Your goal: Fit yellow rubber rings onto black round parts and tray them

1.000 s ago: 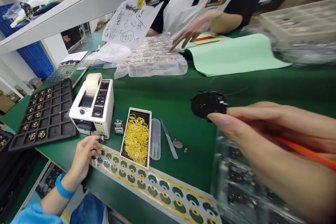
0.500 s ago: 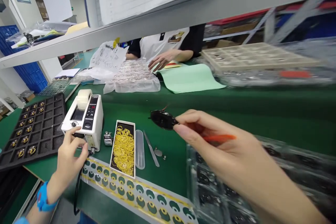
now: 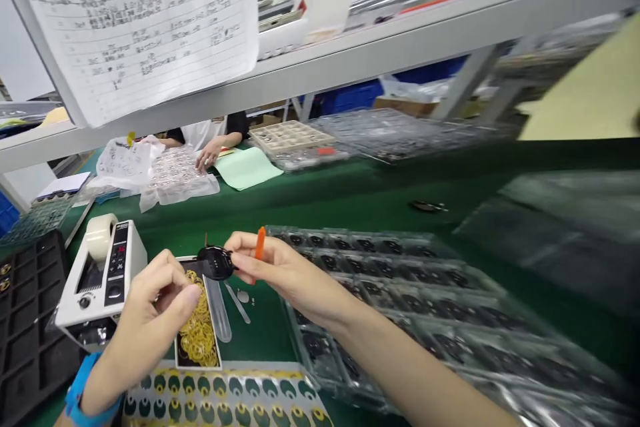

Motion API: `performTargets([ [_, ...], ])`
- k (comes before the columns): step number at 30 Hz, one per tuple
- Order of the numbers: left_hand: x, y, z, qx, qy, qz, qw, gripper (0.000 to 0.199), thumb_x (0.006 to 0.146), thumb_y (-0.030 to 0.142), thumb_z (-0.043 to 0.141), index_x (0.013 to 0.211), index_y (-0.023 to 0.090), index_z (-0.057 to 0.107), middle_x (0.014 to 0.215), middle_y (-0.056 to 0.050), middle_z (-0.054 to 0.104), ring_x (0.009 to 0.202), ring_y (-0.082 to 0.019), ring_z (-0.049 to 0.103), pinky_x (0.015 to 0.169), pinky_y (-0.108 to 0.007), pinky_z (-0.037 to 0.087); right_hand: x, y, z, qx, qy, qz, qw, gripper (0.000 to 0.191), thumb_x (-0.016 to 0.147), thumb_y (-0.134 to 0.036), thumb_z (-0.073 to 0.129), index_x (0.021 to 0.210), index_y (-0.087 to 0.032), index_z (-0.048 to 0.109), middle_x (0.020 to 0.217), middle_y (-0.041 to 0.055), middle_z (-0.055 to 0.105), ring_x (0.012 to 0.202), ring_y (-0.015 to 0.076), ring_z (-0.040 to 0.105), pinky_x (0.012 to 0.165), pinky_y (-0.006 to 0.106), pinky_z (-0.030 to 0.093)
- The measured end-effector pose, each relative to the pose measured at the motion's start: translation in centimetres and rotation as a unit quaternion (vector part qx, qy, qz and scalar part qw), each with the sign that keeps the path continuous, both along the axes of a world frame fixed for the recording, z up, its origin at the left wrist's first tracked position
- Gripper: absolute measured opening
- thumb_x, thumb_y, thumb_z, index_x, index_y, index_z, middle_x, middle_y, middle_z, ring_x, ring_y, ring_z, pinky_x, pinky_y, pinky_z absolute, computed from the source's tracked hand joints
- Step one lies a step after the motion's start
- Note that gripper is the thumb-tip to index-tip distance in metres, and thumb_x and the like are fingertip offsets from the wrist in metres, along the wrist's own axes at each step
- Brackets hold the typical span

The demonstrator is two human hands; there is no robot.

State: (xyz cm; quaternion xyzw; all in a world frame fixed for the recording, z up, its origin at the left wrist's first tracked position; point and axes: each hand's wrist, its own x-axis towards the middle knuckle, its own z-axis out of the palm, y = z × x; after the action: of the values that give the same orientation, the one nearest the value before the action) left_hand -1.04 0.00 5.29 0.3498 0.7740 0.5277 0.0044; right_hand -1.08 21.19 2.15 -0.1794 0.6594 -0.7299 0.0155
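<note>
My right hand [image 3: 270, 263] pinches a black round part [image 3: 216, 263], flat like a watch case, with a thin reddish wire standing up from it. An orange stick-like tool [image 3: 259, 250] is tucked between the same fingers. My left hand [image 3: 157, 310], a blue band on its wrist, is raised in front of the white tape dispenser [image 3: 107, 273]. Its fingers are curled together; whatever they hold, if anything, is too small or hidden to make out. Beneath the hands lies a box [image 3: 220, 363] of yellow rings [image 3: 200, 333].
A clear compartment tray [image 3: 370, 247] of black parts lies on the right. In front is a sticker sheet [image 3: 240, 400]; a black foam tray [image 3: 35, 340] is at left. Tweezers [image 3: 237, 303] lie beside the box. Across the table works a co-worker's hand [image 3: 213, 150].
My left hand has left the tape dispenser and come right, close to the black part. The view has turned to the right, showing more of the clear tray. My right hand still holds the part.
</note>
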Motion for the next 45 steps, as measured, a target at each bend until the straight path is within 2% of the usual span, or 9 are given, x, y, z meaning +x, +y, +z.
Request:
performTargets([
  [3, -1.1, 1.1, -0.5, 0.009, 0.006, -0.002, 1.000, 0.027, 0.094, 0.030, 0.055, 0.069, 0.019, 0.055, 0.073, 0.001, 0.039, 0.065, -0.014, 0.037, 0.056, -0.027, 0.028, -0.1, -0.1, -0.3, -0.019, -0.010, 0.032, 0.999, 0.048, 0.081, -0.062, 0.066, 0.077, -0.017, 0.051, 0.059, -0.0048, 0.040, 0.057, 0.0100, 0.034, 0.056, 0.025, 0.023],
  [7, -1.6, 1.1, -1.1, -0.023, 0.038, 0.011, 0.999, 0.023, 0.092, 0.025, 0.055, 0.070, 0.019, 0.059, 0.072, 0.002, 0.041, 0.064, -0.014, 0.037, 0.057, -0.027, 0.027, 0.0, -0.4, -0.5, -0.030, -0.007, 0.049, 0.998, 0.044, 0.084, -0.058, 0.066, 0.078, -0.016, 0.052, 0.061, -0.0047, 0.042, 0.057, 0.0098, 0.036, 0.057, 0.025, 0.025],
  [18, -2.4, 0.8, -2.3, -0.042, 0.029, 0.007, 0.999, 0.023, 0.093, 0.025, 0.054, 0.071, 0.019, 0.058, 0.072, 0.002, 0.040, 0.065, -0.014, 0.037, 0.058, -0.028, 0.027, 0.1, -0.6, -0.8, -0.002, -0.014, 0.035, 0.999, 0.043, 0.086, -0.056, 0.065, 0.075, -0.016, 0.051, 0.063, -0.0047, 0.041, 0.059, 0.0093, 0.037, 0.059, 0.024, 0.027],
  [26, -2.7, 1.0, -2.2, -0.058, 0.020, 0.015, 0.998, 0.023, 0.092, 0.024, 0.054, 0.069, 0.019, 0.056, 0.072, 0.002, 0.040, 0.065, -0.013, 0.038, 0.057, -0.028, 0.027, 0.0, -0.4, -1.0, 0.019, -0.004, 0.041, 0.999, 0.041, 0.089, -0.055, 0.061, 0.077, -0.017, 0.051, 0.066, -0.0035, 0.041, 0.061, 0.0101, 0.037, 0.060, 0.025, 0.028],
  [33, -2.5, 1.5, -2.7, -0.048, 0.051, 0.027, 0.997, 0.024, 0.089, 0.021, 0.054, 0.065, 0.019, 0.053, 0.071, 0.003, 0.039, 0.063, -0.012, 0.038, 0.057, -0.027, 0.028, 0.2, -0.4, -0.8, 0.045, -0.007, 0.023, 0.999, 0.045, 0.088, -0.058, 0.060, 0.074, -0.017, 0.049, 0.066, -0.0034, 0.036, 0.059, 0.0097, 0.031, 0.056, 0.024, 0.027],
  [36, -2.4, 1.7, -2.8, -0.057, 0.080, 0.056, 0.994, 0.024, 0.088, 0.022, 0.053, 0.064, 0.018, 0.051, 0.069, 0.003, 0.039, 0.060, -0.012, 0.038, 0.055, -0.027, 0.028, 0.4, -0.6, -0.8, 0.071, -0.003, 0.006, 0.997, 0.048, 0.087, -0.062, 0.058, 0.075, -0.017, 0.050, 0.066, -0.0034, 0.036, 0.058, 0.0096, 0.030, 0.054, 0.024, 0.027],
  [41, -3.1, 0.8, -2.2, -0.117, 0.142, 0.157, 0.970, 0.029, 0.084, 0.027, 0.065, 0.063, 0.018, 0.047, 0.069, 0.003, 0.039, 0.057, -0.011, 0.038, 0.055, -0.028, 0.028, 0.4, -0.4, -0.6, 0.081, 0.009, -0.031, 0.996, 0.049, 0.087, -0.064, 0.058, 0.077, -0.017, 0.052, 0.066, -0.0026, 0.038, 0.058, 0.0102, 0.032, 0.053, 0.024, 0.027],
  [43, -3.4, 0.0, -1.7, -0.103, 0.171, 0.188, 0.962, 0.029, 0.084, 0.026, 0.066, 0.065, 0.018, 0.046, 0.069, 0.003, 0.041, 0.059, -0.012, 0.039, 0.056, -0.028, 0.030, 0.3, -0.2, -0.5, 0.058, 0.011, -0.027, 0.998, 0.047, 0.086, -0.062, 0.060, 0.076, -0.017, 0.051, 0.064, -0.0028, 0.038, 0.058, 0.0104, 0.033, 0.053, 0.024, 0.028],
  [45, -3.3, -0.4, -1.4, -0.043, 0.207, 0.196, 0.957, 0.022, 0.087, 0.020, 0.064, 0.070, 0.019, 0.050, 0.071, 0.002, 0.044, 0.063, -0.014, 0.042, 0.060, -0.028, 0.034, 0.2, -0.1, -0.5, 0.033, 0.007, -0.018, 0.999, 0.045, 0.086, -0.060, 0.062, 0.076, -0.018, 0.051, 0.063, -0.0031, 0.039, 0.058, 0.0106, 0.035, 0.054, 0.024, 0.029],
])
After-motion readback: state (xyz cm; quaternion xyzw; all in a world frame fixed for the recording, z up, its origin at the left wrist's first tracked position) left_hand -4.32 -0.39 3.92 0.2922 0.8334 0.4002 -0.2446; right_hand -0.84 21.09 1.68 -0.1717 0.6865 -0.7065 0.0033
